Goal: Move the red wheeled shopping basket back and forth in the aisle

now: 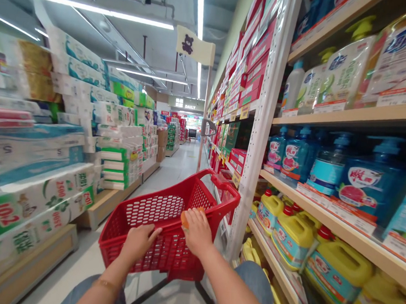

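Note:
A red plastic shopping cart stands right in front of me, turned so that its handle lies at the far right. My left hand grips the near rim of the basket, its fingers bent over the edge and partly hidden. Farther right along that rim is my right hand, closed over a soft-looking orange piece. Most of it is covered by the fingers, so its kind is unclear. A pole with a cream bear flag rises beyond the handle.
On the right, shelves hold blue pump bottles and yellow jugs; a white upright post is close to the cart's handle. Stacked tissue packs line the left side. A pale aisle floor runs ahead between them.

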`<state>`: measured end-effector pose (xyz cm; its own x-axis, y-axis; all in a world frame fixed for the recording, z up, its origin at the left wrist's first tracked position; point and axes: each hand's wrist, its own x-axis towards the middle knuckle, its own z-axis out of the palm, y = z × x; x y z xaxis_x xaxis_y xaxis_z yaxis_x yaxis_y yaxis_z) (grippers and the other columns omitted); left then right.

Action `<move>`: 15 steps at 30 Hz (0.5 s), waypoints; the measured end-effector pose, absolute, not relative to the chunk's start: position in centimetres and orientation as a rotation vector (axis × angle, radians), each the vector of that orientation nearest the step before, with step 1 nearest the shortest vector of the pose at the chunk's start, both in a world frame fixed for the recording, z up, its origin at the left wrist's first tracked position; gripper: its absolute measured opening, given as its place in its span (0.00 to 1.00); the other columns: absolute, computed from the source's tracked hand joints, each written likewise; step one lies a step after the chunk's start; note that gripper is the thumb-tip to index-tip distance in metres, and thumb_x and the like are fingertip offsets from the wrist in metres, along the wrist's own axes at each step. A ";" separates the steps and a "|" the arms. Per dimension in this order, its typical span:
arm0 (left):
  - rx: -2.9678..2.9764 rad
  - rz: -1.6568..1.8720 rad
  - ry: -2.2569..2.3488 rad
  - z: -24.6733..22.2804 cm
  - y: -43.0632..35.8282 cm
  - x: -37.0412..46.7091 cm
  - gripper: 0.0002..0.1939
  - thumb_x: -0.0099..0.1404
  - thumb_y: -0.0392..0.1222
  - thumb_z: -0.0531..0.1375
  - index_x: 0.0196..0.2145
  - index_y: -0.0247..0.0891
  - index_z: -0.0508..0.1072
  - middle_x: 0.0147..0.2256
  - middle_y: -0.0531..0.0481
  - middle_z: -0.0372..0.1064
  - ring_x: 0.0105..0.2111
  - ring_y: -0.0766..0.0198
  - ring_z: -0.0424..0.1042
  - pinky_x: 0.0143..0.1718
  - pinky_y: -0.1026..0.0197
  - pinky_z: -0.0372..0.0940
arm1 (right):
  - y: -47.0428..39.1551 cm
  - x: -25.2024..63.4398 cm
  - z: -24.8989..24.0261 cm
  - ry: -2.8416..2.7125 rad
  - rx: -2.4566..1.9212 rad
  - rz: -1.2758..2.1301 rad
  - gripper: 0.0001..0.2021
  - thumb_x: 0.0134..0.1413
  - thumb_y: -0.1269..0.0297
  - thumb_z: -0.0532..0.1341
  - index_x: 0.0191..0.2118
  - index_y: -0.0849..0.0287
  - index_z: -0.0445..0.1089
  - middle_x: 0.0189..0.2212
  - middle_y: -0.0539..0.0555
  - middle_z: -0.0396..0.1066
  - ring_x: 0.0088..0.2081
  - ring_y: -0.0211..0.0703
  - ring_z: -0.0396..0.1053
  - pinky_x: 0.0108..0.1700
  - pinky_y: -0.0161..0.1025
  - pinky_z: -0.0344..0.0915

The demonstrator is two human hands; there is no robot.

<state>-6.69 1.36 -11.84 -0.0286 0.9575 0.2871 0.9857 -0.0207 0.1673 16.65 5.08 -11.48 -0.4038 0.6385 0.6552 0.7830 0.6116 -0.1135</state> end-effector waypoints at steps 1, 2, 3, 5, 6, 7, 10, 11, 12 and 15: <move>-2.104 -0.490 -2.152 -12.0 1.1 -7.6 0.25 0.70 0.58 0.43 0.31 0.41 0.71 0.37 0.48 0.76 0.41 0.58 0.72 0.38 0.60 0.54 | 5.5 17.5 -11.2 -2.150 -1.126 -0.278 0.24 0.62 0.58 0.54 0.62 0.58 0.60 0.60 0.55 0.61 0.63 0.46 0.52 0.67 0.46 0.40; -2.052 -0.478 -2.189 -12.3 0.7 -8.6 0.25 0.69 0.58 0.44 0.31 0.41 0.71 0.37 0.48 0.76 0.41 0.58 0.72 0.38 0.59 0.54 | 5.9 18.4 -10.8 -2.120 -1.156 -0.286 0.24 0.62 0.59 0.54 0.62 0.59 0.60 0.60 0.56 0.61 0.64 0.46 0.52 0.67 0.47 0.40; -1.995 -0.458 -2.234 -12.6 0.5 -9.6 0.25 0.69 0.59 0.44 0.29 0.40 0.71 0.36 0.48 0.77 0.41 0.57 0.72 0.37 0.60 0.54 | 6.4 19.2 -10.5 -2.091 -1.191 -0.292 0.24 0.62 0.60 0.53 0.62 0.60 0.59 0.61 0.56 0.60 0.64 0.46 0.50 0.67 0.48 0.39; -2.016 -0.448 -2.228 -13.1 0.1 -10.9 0.24 0.69 0.58 0.44 0.29 0.41 0.70 0.36 0.50 0.77 0.40 0.59 0.73 0.37 0.60 0.54 | 7.2 19.9 -10.0 -2.027 -1.275 -0.287 0.24 0.62 0.62 0.53 0.62 0.62 0.59 0.62 0.58 0.59 0.65 0.48 0.48 0.67 0.49 0.38; -2.028 -0.442 -2.217 -13.3 0.0 -11.1 0.23 0.69 0.57 0.44 0.30 0.41 0.70 0.36 0.50 0.77 0.40 0.59 0.73 0.37 0.61 0.55 | 7.4 19.8 -9.9 -2.007 -1.312 -0.273 0.23 0.61 0.63 0.53 0.61 0.63 0.60 0.62 0.58 0.59 0.65 0.48 0.48 0.67 0.49 0.38; -2.031 -0.439 -2.205 -13.5 0.0 -11.0 0.23 0.69 0.57 0.44 0.30 0.42 0.70 0.36 0.50 0.77 0.40 0.59 0.73 0.36 0.61 0.55 | 7.4 19.3 -10.0 -2.000 -1.339 -0.251 0.23 0.61 0.63 0.53 0.61 0.64 0.61 0.61 0.59 0.60 0.65 0.49 0.48 0.67 0.49 0.38; -1.962 -0.439 -2.205 -13.5 0.2 -9.6 0.24 0.70 0.57 0.42 0.31 0.42 0.70 0.35 0.49 0.77 0.40 0.57 0.73 0.35 0.60 0.54 | 6.8 16.4 -11.0 -2.062 -1.330 -0.161 0.23 0.60 0.62 0.55 0.59 0.62 0.63 0.59 0.59 0.62 0.64 0.50 0.51 0.66 0.49 0.39; -1.952 -0.447 -2.209 -13.5 0.3 -9.1 0.25 0.70 0.57 0.41 0.31 0.42 0.70 0.34 0.49 0.76 0.40 0.57 0.73 0.34 0.60 0.54 | 6.5 15.5 -11.4 -2.100 -1.294 -0.132 0.23 0.60 0.61 0.55 0.59 0.61 0.62 0.59 0.57 0.62 0.64 0.50 0.51 0.66 0.49 0.40; -1.959 -0.457 -2.216 -13.5 0.3 -8.8 0.25 0.70 0.57 0.41 0.31 0.42 0.70 0.34 0.49 0.76 0.40 0.57 0.73 0.34 0.60 0.54 | 6.2 14.7 -11.9 -2.134 -1.247 -0.110 0.23 0.61 0.61 0.55 0.60 0.59 0.62 0.59 0.56 0.62 0.64 0.48 0.51 0.66 0.48 0.40; -2.030 -0.495 -2.250 -13.6 0.4 -8.9 0.25 0.70 0.58 0.41 0.29 0.42 0.69 0.33 0.50 0.76 0.38 0.58 0.74 0.33 0.61 0.54 | 6.1 14.2 -12.4 -2.193 -1.164 -0.068 0.22 0.62 0.59 0.53 0.60 0.57 0.61 0.60 0.53 0.62 0.64 0.46 0.52 0.66 0.47 0.41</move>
<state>-8.92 0.41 -13.59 -0.1247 0.9562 0.2649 0.9791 0.0754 0.1889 14.17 6.06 -12.37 -0.3978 0.7242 0.5632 0.7578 0.6054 -0.2433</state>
